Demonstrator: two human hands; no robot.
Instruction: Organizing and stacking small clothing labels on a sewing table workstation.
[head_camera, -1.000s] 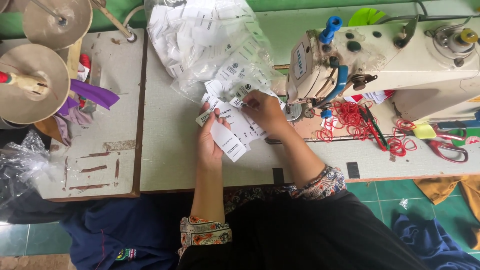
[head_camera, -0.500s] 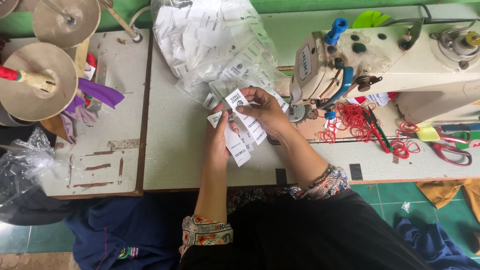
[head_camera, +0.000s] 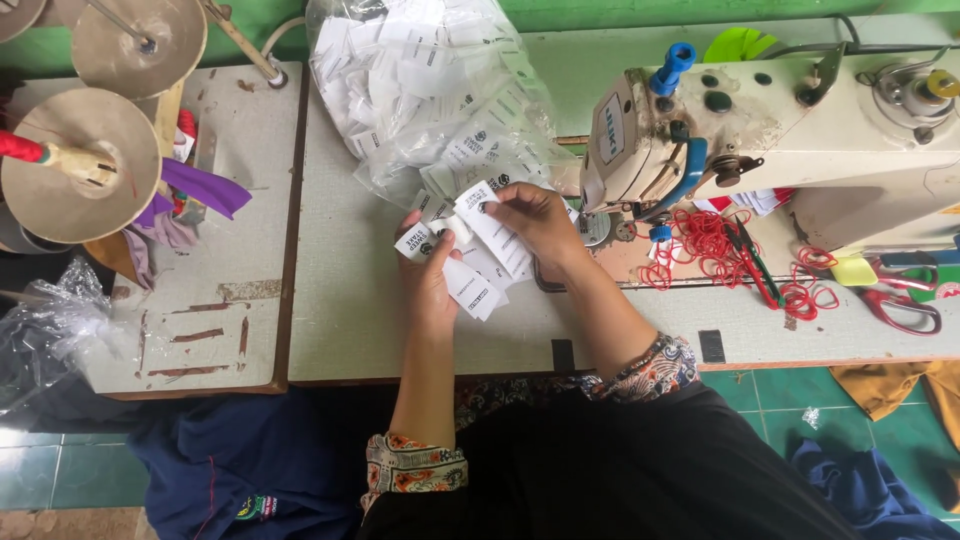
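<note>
White printed fabric labels (head_camera: 480, 250), small stack, held above the middle of the sewing table (head_camera: 340, 310), a bit toward its front edge. Left hand (head_camera: 430, 265) clamps the stack from below, thumb on top, several labels fanning out toward the front. Right hand (head_camera: 535, 220) pinches the top label at its upper end, fingers closed on it. Both hands touching the same bundle.

Just behind the hands, toward the back edge: clear plastic bag (head_camera: 430, 90) stuffed with more white labels, mouth open toward the hands. Right of the hands: cream sewing machine (head_camera: 790, 130), its head end near the right hand. Under and in front of the machine: tangle of red rubber bands (head_camera: 705, 245). Far right edge: red-handled scissors (head_camera: 900, 305).

Left side table (head_camera: 230, 300), worn paint, carries purple cloth scraps (head_camera: 195, 190) and round thread-stand discs (head_camera: 80, 165). Crumpled clear plastic (head_camera: 50, 320) hangs off its left edge. Blue fabric (head_camera: 250, 460) on the floor below.
</note>
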